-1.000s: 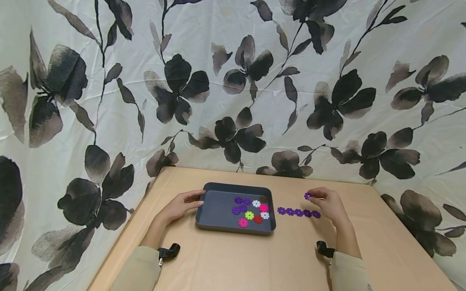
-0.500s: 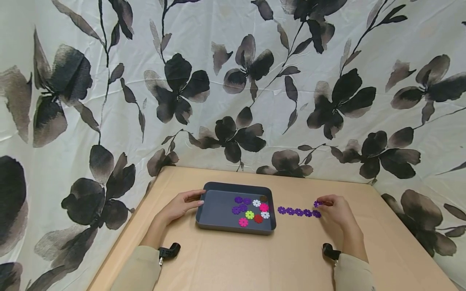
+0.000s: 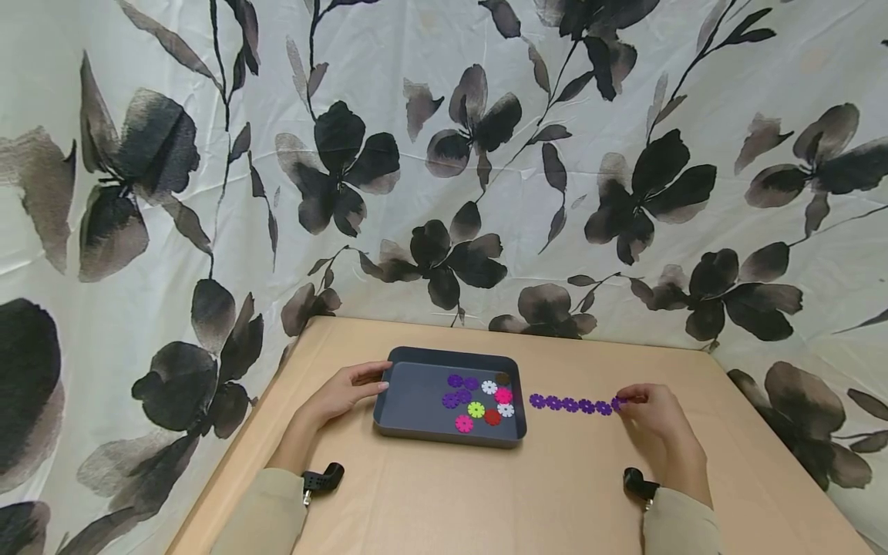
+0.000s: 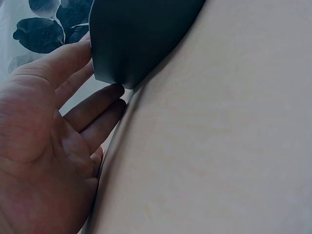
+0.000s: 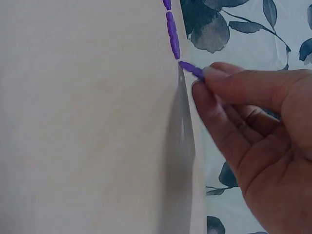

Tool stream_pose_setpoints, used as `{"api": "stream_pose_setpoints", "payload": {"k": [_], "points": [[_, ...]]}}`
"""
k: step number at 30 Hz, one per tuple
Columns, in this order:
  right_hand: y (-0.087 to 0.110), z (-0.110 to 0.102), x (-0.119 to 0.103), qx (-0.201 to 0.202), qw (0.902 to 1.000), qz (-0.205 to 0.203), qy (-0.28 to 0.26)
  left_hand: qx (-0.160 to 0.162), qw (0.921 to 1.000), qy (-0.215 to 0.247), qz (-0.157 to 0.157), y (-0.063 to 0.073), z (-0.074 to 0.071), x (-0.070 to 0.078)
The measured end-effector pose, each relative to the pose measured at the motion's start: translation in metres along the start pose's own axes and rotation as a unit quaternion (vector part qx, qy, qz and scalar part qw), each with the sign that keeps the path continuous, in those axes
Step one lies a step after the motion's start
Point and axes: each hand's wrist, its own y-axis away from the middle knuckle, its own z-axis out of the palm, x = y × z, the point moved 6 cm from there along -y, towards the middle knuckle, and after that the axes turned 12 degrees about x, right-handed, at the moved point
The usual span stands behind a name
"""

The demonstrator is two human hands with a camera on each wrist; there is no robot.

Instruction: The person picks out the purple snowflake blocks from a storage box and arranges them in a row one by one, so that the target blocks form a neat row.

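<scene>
My right hand (image 3: 652,408) pinches a purple flower-shaped disc (image 5: 191,69) between thumb and fingertips. That disc is tilted, its edge close against the right end of a row of purple discs (image 3: 570,405) lying on the table. At the left, my left hand (image 3: 343,397) holds the left rim of a dark grey tray (image 3: 409,412); in the left wrist view two fingertips (image 4: 117,90) meet the tray's corner, while the thumb tip is hidden by the rim. Inside the tray, toward its right, lie several discs: purple, white, a yellow-green disc (image 3: 475,410), pink, a red disc (image 3: 492,417) and brown.
The light wooden-coloured table (image 3: 444,493) has its back edge against a white curtain (image 3: 430,46) with dark flower print, which also hangs along both sides. Each wrist carries a black camera mount (image 3: 324,479).
My right hand has carried its purple disc right and toward me, down to the row's right end. The left hand and the tray have stayed put.
</scene>
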Motion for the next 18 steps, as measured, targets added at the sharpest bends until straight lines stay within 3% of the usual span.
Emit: {"api": "stream_pose_setpoints", "payload": {"k": [9, 18], "points": [[0.0038, 0.0019, 0.0045, -0.011, 0.9994, 0.034, 0.003, 0.001, 1.0000, 0.003, -0.006, 0.0018, -0.0015, 0.0009], [0.0040, -0.0044, -0.0019, 0.000, 0.9988, 0.030, 0.039, 0.000, 1.0000, 0.002, -0.006, 0.0009, -0.0021, 0.0023]]}}
